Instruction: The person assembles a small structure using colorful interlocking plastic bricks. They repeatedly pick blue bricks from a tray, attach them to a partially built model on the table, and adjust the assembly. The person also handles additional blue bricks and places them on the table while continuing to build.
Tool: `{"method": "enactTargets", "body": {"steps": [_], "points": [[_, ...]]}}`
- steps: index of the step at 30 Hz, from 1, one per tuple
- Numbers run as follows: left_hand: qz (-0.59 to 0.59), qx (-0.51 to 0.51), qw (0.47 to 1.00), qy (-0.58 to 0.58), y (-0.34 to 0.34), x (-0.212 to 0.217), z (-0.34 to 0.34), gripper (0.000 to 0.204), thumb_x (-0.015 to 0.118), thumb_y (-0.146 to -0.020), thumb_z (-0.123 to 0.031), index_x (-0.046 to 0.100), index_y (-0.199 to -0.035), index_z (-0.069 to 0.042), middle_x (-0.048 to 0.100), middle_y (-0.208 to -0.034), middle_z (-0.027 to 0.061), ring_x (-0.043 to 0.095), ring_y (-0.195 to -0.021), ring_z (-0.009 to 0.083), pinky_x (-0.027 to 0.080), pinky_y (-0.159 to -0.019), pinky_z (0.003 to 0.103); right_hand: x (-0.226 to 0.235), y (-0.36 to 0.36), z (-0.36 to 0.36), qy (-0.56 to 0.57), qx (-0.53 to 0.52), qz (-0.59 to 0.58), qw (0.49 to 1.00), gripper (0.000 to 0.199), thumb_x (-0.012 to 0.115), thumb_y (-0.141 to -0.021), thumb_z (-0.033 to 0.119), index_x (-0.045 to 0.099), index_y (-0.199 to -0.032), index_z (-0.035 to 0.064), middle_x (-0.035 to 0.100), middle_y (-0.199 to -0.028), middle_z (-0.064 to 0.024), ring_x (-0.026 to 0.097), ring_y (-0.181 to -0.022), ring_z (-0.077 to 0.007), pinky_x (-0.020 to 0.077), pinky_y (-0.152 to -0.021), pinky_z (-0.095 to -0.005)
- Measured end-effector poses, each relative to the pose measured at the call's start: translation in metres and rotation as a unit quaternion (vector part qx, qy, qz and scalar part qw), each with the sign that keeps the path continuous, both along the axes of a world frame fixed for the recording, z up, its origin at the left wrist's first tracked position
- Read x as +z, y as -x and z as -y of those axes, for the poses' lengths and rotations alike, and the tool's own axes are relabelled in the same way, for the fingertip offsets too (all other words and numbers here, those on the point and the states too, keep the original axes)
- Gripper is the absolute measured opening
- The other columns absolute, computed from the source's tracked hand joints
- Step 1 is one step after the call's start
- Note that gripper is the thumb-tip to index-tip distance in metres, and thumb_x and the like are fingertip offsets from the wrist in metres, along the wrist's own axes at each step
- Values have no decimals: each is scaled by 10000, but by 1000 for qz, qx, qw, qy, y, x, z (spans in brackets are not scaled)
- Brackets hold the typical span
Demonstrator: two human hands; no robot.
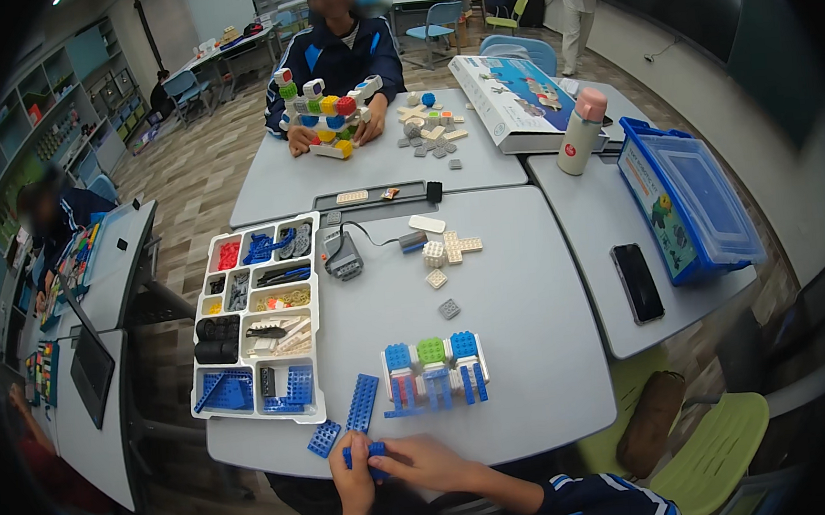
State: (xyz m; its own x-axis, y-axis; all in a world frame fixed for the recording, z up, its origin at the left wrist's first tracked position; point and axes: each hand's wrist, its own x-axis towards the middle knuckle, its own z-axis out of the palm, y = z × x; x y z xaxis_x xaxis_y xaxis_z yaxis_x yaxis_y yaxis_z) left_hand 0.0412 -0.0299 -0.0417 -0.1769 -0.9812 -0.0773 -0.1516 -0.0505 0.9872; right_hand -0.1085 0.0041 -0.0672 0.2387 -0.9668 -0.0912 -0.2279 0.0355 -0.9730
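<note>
At table edge, left hand (353, 480) and right hand (425, 462) both pinch small blue brick (372, 449); best pressed squarely, studs aligned.

A flat white-and-blue box (515, 102) lies beyond a blue lidded bin (687, 195) and a dark phone (637, 282).

Your grey table (524, 345) carries a white sorting tray (256, 318) of sorted bricks along its left side, a long blue plate (362, 403) and a small blue plate (324, 439) near the front edge, and a blue, green and white brick build (434, 371) beside them. Further back lie a grey motor block (342, 259) with its cable, some cream cross-shaped pieces (450, 249) and a small grey tile (449, 309).
</note>
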Motion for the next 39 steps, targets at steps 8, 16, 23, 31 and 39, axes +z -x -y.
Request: {"method": "enactTargets", "body": {"steps": [8, 16, 23, 31, 39], "points": [[-86, 18, 996, -5, -1, -37, -3, 466, 437, -1109, -366, 541, -781, -52, 478, -690, -14, 435, -583, 55, 339, -498, 246, 17, 11, -2, -4, 26, -54, 998, 355, 582, -1029, 373, 674, -1130, 45, 703, -878, -187, 687, -799, -370, 514, -728, -425], [48, 0, 995, 85, 4, -18, -6, 373, 479, -1098, -279, 542, -840, -18, 456, -725, 39, 420, -727, 93, 377, -637, 303, 29, 20, 2, -34, 37, -44, 998, 341, 566, -1039, 345, 669, -1048, 19, 677, -788, -176, 652, -715, -349, 498, -667, -423], [-6, -30, 1000, 3, 16, 8, -12, 381, 485, -1099, -300, 544, -849, -19, 456, -674, 45, 420, -666, 92, 397, -594, 315, 23, 38, -2, -128, 62, -24, 990, 312, 582, -1035, 304, 683, -1130, 25, 704, -845, -171, 679, -761, -293, 518, -717, -386], [-71, -43, 994, -71, 24, 0, -9, 350, 475, -1103, -283, 549, -868, -34, 472, -734, 1, 443, -726, 69, 399, -640, 280, 22, 38, -8, -155, -7, 27, 987, 280, 613, -1029, 251, 702, -1135, 7, 715, -792, -80, 629, -696, -128, 499, -671, -294], [-77, -29, 996, -36, 29, -3, -10, 387, 516, -1082, -317, 550, -862, -1, 543, -681, 138, 505, -611, 211, 453, -610, 377, 12, 49, -8, -143, 40, -9, 989, 305, 559, -1062, 288, 679, -1040, 8, 666, -691, -50, 619, -606, -133, 478, -581, -305]]}}
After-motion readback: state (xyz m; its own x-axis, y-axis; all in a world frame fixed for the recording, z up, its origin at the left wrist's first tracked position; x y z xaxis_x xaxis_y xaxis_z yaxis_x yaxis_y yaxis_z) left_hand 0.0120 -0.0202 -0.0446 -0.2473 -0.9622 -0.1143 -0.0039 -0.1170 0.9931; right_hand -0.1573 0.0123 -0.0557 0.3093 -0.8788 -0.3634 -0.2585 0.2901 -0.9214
